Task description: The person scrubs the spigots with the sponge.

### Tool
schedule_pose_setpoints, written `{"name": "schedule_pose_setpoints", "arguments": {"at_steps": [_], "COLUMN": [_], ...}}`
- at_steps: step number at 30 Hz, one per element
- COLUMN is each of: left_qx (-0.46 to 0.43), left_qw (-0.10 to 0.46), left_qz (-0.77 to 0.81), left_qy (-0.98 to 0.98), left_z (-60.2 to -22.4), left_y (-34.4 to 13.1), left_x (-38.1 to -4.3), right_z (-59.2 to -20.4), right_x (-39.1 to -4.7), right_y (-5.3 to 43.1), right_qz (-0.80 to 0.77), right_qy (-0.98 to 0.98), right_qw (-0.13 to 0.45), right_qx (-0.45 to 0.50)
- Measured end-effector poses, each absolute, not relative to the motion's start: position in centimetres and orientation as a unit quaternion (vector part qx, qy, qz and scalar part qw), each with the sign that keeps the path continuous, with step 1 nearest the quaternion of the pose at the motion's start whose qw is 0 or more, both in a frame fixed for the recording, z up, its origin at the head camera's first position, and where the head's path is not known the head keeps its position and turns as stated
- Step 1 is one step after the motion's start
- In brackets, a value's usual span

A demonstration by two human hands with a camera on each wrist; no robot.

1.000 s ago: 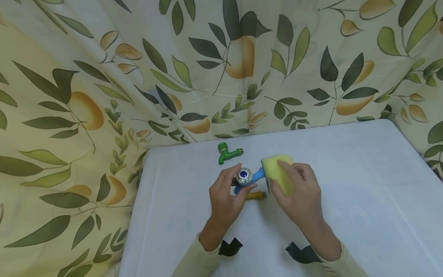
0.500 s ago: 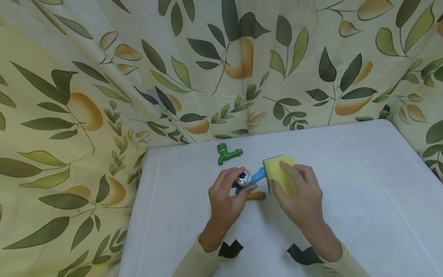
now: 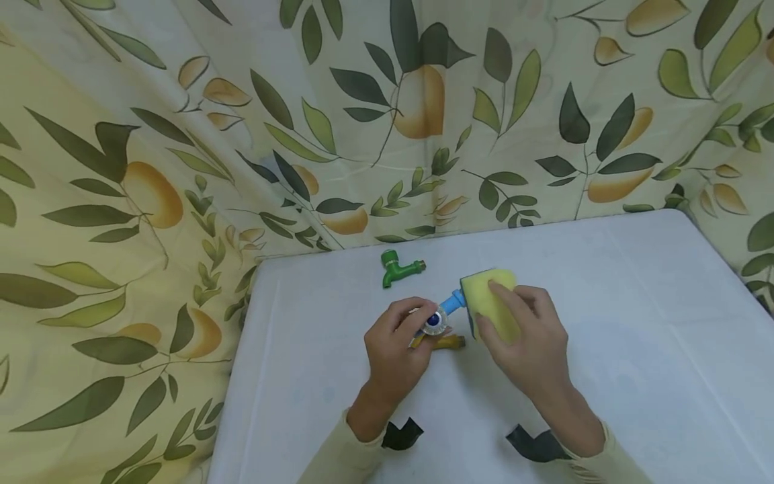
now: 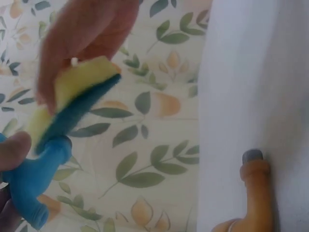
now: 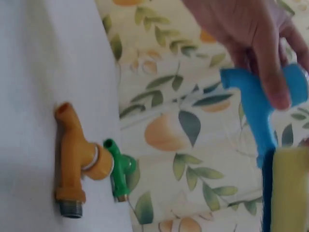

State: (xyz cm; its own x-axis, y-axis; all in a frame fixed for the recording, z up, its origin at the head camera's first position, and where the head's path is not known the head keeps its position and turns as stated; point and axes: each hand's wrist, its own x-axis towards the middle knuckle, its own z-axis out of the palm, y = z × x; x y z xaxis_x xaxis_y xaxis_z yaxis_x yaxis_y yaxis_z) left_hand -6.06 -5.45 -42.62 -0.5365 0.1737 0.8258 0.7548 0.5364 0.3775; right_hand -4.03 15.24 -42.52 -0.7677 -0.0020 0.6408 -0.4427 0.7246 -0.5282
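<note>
My left hand (image 3: 394,349) grips a blue plastic tap (image 3: 453,301) by its body, thumb and fingers around it near the clear knob with a dark blue centre. My right hand (image 3: 535,343) pinches a yellow sponge (image 3: 494,309) with a dark green scouring side. That scouring side touches the open pipe end of the blue tap (image 4: 36,174), as the left wrist view shows. In the right wrist view the spout of the tap (image 5: 234,77) points away from the sponge (image 5: 289,193). Both things are held above the table.
An orange-yellow tap (image 3: 450,342) lies on the white-covered table (image 3: 635,336) below the hands. Farther back lies a green tap (image 3: 399,270). A leaf-and-fruit patterned curtain (image 3: 514,134) hangs behind and to the left. Black straps (image 3: 404,434) show near the wrists.
My left hand has turned the blue tap, so its knob sits slightly lower and to the right, and the spout is hidden in the head view. The sponge has shifted slightly right.
</note>
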Motion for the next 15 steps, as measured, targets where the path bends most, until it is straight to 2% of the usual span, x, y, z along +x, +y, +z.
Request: {"name": "schedule_pose_setpoints", "arguments": {"at_steps": [8, 15], "left_qx": [-0.367, -0.427], "left_qw": [0.446, 0.493], "left_qz": [-0.273, -0.186], "left_qy": [-0.769, -0.735], "left_z": [-42.5, -42.6], "left_y": [-5.7, -5.5], "left_x": [-6.3, -6.7], "right_z": [-41.3, -40.3], "right_x": [-4.9, -6.0], "right_y": [15.9, 16.8], "right_qz": [0.324, 0.297], "right_qy": [-0.881, -0.907], "right_qw": [0.298, 0.22], "right_qx": [0.174, 0.203]}}
